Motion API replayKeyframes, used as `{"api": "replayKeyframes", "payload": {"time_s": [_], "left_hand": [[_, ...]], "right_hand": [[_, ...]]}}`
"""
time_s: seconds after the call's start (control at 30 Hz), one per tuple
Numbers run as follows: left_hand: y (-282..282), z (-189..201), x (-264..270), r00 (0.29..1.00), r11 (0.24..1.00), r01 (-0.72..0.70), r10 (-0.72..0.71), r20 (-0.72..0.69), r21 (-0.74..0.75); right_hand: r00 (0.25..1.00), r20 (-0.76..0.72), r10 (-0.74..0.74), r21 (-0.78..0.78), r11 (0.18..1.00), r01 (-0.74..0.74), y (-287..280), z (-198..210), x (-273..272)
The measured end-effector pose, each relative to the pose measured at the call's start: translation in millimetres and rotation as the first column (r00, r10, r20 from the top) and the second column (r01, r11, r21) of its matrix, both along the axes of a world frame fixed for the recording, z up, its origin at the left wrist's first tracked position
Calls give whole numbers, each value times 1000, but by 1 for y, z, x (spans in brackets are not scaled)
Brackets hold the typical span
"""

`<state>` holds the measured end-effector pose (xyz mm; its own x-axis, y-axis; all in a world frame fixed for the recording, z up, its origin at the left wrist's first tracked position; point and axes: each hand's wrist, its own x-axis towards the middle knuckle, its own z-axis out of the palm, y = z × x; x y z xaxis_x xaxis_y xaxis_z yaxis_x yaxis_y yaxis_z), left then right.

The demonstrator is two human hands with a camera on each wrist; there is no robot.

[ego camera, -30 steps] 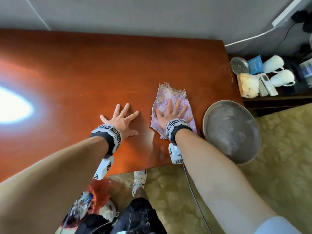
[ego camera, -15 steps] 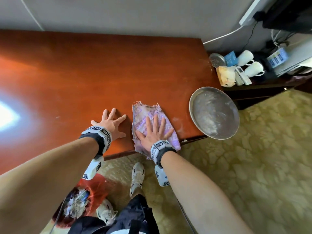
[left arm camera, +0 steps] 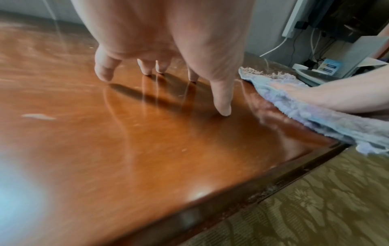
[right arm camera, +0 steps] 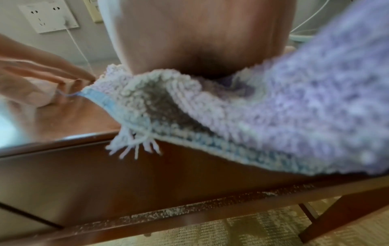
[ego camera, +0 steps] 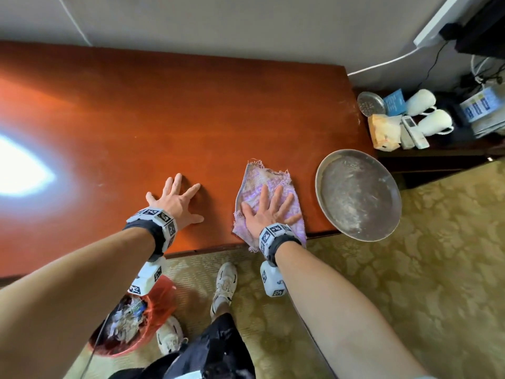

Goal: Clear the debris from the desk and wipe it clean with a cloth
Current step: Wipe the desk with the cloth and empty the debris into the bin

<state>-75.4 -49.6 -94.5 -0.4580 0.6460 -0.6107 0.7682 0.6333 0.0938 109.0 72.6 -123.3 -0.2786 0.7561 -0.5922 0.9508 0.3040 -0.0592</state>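
I stand at a glossy reddish-brown desk [ego camera: 169, 127] set against a pale wall. My right hand [ego camera: 269, 212] lies flat on a frayed lilac cloth [ego camera: 262, 179], fingers straight and slightly fanned, palm pressing it to the wood; nothing is pinched or curled round. The cloth sits at the near edge of the desk, towards its right end, and its near hem hangs a little over that edge. From the right wrist, the terry cloth [right arm camera: 284, 116] bunches up under my palm, with a loose tassel of threads at one corner.

My left hand [ego camera: 175, 201] rests on bare wood just left of the cloth, apart from it, fingers splayed wide. From the left wrist, its fingertips [left arm camera: 223, 109] touch the surface and cast reflections there.

A round metal tray [ego camera: 358, 198] sits at the desk's right near corner, jutting past the edge. Beyond it, a lower dark shelf holds two white cups [ego camera: 434, 124]. On the patterned floor under my left arm stands a red bin [ego camera: 158, 324] full of scraps.
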Motion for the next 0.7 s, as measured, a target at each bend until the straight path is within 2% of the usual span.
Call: {"api": "replayKeyframes", "payload": {"time_s": [0.17, 0.4, 0.57, 0.7], "left_hand": [[-53, 3, -23, 999, 998, -45, 45, -1, -36], [-136, 5, -49, 984, 984, -171, 169, -50, -53], [-179, 4, -69, 969, 969, -237, 231, -83, -75], [-189, 4, -77, 967, 967, -249, 245, -62, -60]], "right_hand": [[999, 26, 19, 4, 1000, -19, -15, 6, -18], [970, -35, 240, 4, 971, -240, -99, 1, -81], [895, -84, 438, 3, 898, -440, -167, 1, -111], [891, -83, 446, -20, 893, -449, -161, 3, -104]]}}
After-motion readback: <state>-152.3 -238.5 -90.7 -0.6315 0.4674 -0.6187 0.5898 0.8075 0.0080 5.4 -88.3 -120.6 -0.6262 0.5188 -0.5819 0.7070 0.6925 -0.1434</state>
